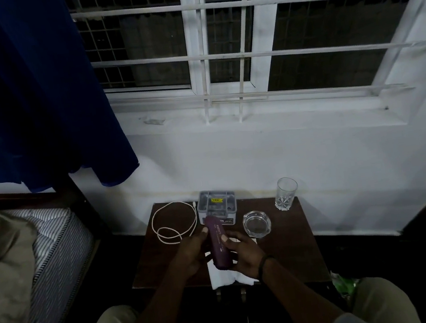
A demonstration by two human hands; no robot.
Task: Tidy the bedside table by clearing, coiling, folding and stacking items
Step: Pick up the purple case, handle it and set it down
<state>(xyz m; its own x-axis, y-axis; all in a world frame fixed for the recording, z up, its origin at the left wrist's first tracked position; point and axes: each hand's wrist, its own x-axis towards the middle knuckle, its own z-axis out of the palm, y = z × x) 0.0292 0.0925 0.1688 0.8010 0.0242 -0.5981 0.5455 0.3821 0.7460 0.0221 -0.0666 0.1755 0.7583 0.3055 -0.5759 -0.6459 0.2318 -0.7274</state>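
On the dark bench (pixel 294 253), a white cable (pixel 172 222) lay loosely looped at the left. The left hand (pixel 191 253) and right hand (pixel 245 252) together gripped a purple case (pixel 218 244) above a white cloth (pixel 222 279). Setting it flat beside the grey box (pixel 216 205), clear of the ashtray (pixel 257 223) and glass (pixel 286 193), seemed wisest.

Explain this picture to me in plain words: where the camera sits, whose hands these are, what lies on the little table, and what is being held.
There is no machine here. The single picture comes from a camera worn on a person's head, looking down at their own hands. The left hand and right hand together hold a purple case above a white cloth. On the dark bedside table lie a loose white cable, a grey box, a glass ashtray and an upright drinking glass. A bed stands at the left, a barred window behind.
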